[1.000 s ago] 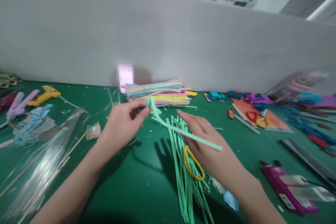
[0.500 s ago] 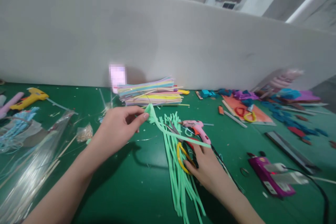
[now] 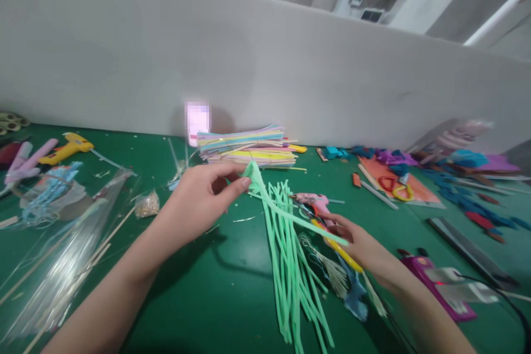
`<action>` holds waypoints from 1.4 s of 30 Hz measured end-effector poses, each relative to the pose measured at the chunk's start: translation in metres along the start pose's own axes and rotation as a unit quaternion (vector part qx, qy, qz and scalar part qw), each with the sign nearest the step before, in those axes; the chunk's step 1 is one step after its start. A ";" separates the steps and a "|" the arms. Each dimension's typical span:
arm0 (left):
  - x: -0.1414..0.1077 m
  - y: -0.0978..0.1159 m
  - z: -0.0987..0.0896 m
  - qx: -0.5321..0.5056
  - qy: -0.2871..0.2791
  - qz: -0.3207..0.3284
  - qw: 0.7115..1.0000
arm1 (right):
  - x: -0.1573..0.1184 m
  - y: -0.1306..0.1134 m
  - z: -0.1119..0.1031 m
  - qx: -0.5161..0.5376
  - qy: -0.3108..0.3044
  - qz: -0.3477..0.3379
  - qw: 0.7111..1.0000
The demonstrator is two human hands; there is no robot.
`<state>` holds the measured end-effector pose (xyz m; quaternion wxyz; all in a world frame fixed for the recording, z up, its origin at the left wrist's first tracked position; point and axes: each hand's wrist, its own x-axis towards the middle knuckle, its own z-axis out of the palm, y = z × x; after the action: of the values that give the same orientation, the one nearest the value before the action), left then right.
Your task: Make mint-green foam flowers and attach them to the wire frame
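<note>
My left hand (image 3: 213, 193) pinches a small folded piece of green pipe cleaner (image 3: 255, 177) between thumb and fingertips. From it a loose green end slants down to the right, close to my right hand (image 3: 352, 238). The curled fingers of that hand are on yellow-and-red-handled scissors (image 3: 346, 254), seen nearly edge-on; the grip is partly hidden. Just beyond those fingers a pink glue gun (image 3: 309, 199) lies on the table. Below both hands spreads a bundle of green pipe cleaners (image 3: 286, 265).
Bundled pastel pipe cleaners (image 3: 244, 149) lie by the grey partition (image 3: 249, 66). Cream tassels (image 3: 332, 274) lie near my right hand, a purple power strip (image 3: 460, 310) farther right. On the left are a yellow glue gun (image 3: 68, 149), a bead bag (image 3: 147, 204) and clear wrappers (image 3: 74, 254).
My right hand has moved right with the scissors, which have turned edge-on, uncovering tassels and a blue piece. My left hand keeps its pinch. The view has shifted slightly left.
</note>
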<state>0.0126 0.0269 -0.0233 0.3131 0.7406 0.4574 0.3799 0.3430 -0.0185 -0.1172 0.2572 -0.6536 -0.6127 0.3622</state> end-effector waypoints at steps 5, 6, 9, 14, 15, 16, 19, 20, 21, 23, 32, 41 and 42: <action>-0.001 0.010 -0.006 -0.053 -0.071 -0.040 0.995 | -0.009 -0.012 0.007 -0.081 0.210 -0.100 0.969; -0.001 0.012 -0.005 -0.052 -0.074 -0.044 0.995 | -0.010 -0.017 0.011 -0.101 0.232 -0.112 0.961; -0.001 0.014 -0.003 -0.048 -0.075 -0.049 0.995 | -0.007 -0.034 0.022 -0.184 0.280 -0.190 0.923; -0.003 0.015 0.003 -0.060 -0.106 -0.079 0.989 | 0.008 -0.060 0.034 -0.223 0.343 -0.305 0.860; -0.003 0.014 0.004 -0.062 -0.113 -0.084 0.988 | 0.012 -0.063 0.035 -0.225 0.339 -0.319 0.856; -0.003 0.014 0.005 -0.062 -0.116 -0.089 0.987 | 0.014 -0.066 0.036 -0.230 0.333 -0.328 0.853; -0.002 0.011 0.007 -0.062 -0.113 -0.093 0.987 | 0.021 -0.070 0.036 -0.256 0.308 -0.350 0.847; -0.001 0.009 0.008 -0.059 -0.108 -0.092 0.988 | 0.022 -0.071 0.036 -0.260 0.305 -0.353 0.845; -0.001 0.008 0.008 -0.055 -0.105 -0.091 0.989 | 0.024 -0.071 0.036 -0.262 0.304 -0.352 0.845; -0.001 0.007 0.009 -0.044 -0.098 -0.089 0.990 | 0.025 -0.072 0.037 -0.260 0.308 -0.352 0.845; -0.002 0.006 0.019 -0.047 -0.113 -0.099 0.988 | 0.033 -0.074 0.050 -0.293 0.356 -0.368 0.807; 0.000 0.003 0.025 -0.055 -0.132 -0.114 0.983 | 0.040 -0.063 0.060 -0.265 0.361 -0.374 0.812; 0.000 0.003 0.025 -0.056 -0.132 -0.115 0.983 | 0.041 -0.062 0.061 -0.267 0.359 -0.372 0.814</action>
<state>0.0352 0.0230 -0.0339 0.4536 0.7077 0.4723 0.2652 0.2564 0.0224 -0.1125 0.3889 -0.5026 -0.7460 -0.1990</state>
